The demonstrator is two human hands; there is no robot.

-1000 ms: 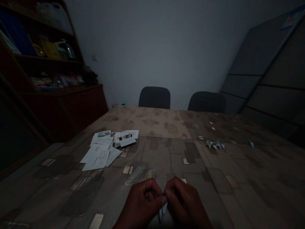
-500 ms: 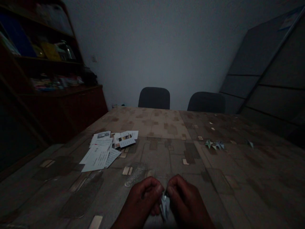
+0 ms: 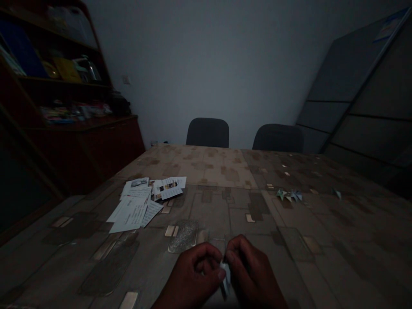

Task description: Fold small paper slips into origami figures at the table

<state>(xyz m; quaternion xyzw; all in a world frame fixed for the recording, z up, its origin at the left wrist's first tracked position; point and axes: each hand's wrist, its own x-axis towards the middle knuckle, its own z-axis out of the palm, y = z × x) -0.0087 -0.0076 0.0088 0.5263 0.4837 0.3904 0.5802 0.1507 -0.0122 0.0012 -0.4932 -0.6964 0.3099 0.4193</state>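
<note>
A small pale piece of folded paper (image 3: pixel 226 280) is pinched between my two hands, low in the middle of the view above the table's near part. My left hand (image 3: pixel 195 272) grips its left side, the thumb lying over it and the fingers curled. On its other side, my right hand (image 3: pixel 252 270) holds the upper part between thumb and bent forefinger. The fingers hide some of the folds, and the dim light keeps the exact shape unclear.
Several loose printed sheets (image 3: pixel 133 210) lie at the left on the patterned tablecloth (image 3: pixel 206 214). Small folded paper figures (image 3: pixel 289 195) stand at the right, with another folded piece (image 3: pixel 337 194) farther right. Two dark chairs (image 3: pixel 207 133) are behind the table. A shelf cabinet (image 3: pixel 86 146) stands left.
My left thumb has moved down and right onto the folded paper, and the left fingers have shifted a little. My right hand stays nearly in place.
</note>
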